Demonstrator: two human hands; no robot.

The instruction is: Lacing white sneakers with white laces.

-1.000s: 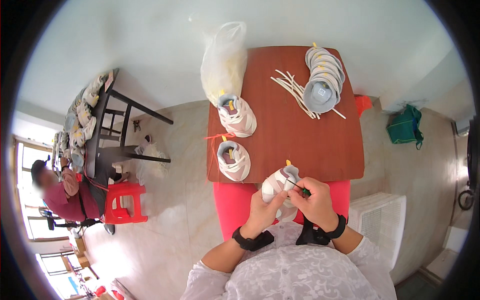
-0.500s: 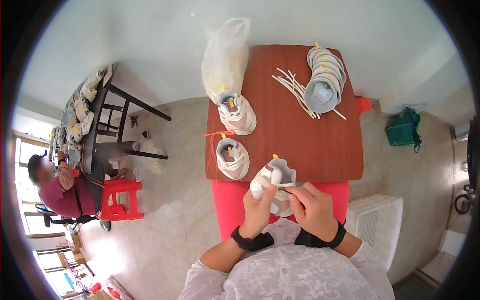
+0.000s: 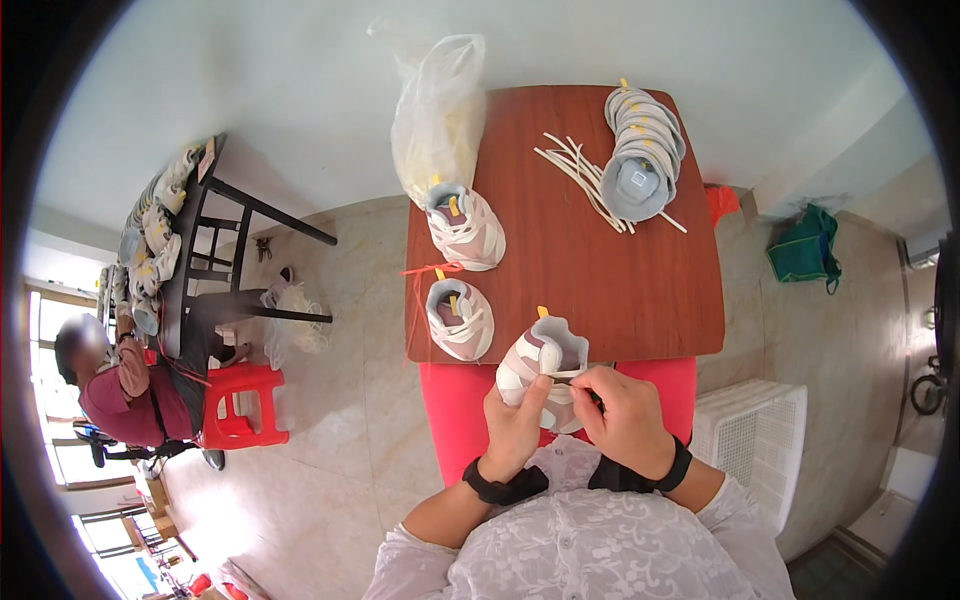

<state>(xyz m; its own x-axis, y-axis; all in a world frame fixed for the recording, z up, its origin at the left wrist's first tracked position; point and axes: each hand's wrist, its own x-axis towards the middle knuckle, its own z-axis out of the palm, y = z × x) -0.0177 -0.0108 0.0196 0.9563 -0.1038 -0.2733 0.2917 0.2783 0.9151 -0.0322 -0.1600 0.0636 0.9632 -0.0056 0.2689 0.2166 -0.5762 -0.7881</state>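
Just off the table's near edge, my left hand (image 3: 513,428) grips a small pink, white and grey shoe upper (image 3: 518,372), its thumb pressed on the side. The upper's opening tilts up, with a yellow tab on its rim. My right hand (image 3: 632,422) pinches a white shoelace (image 3: 568,376) at the front of the upper; its fingertips partly hide the lace. To the left on the table stand two similar laced uppers, a nearer one (image 3: 460,330) and a farther one (image 3: 478,240).
On the brown table (image 3: 560,260) lie loose white laces (image 3: 580,180) and a stack of nested uppers (image 3: 640,150). A clear plastic bag (image 3: 435,130) stands at the far left corner, a red cord (image 3: 432,269) below it. A white basket (image 3: 750,430) is at right. A co-worker (image 3: 130,400) sits left.
My right hand's fingers have shifted slightly at the lace, and a pale strand now shows by the fingertips. My left hand keeps its hold on the upper. The view has shifted a little.
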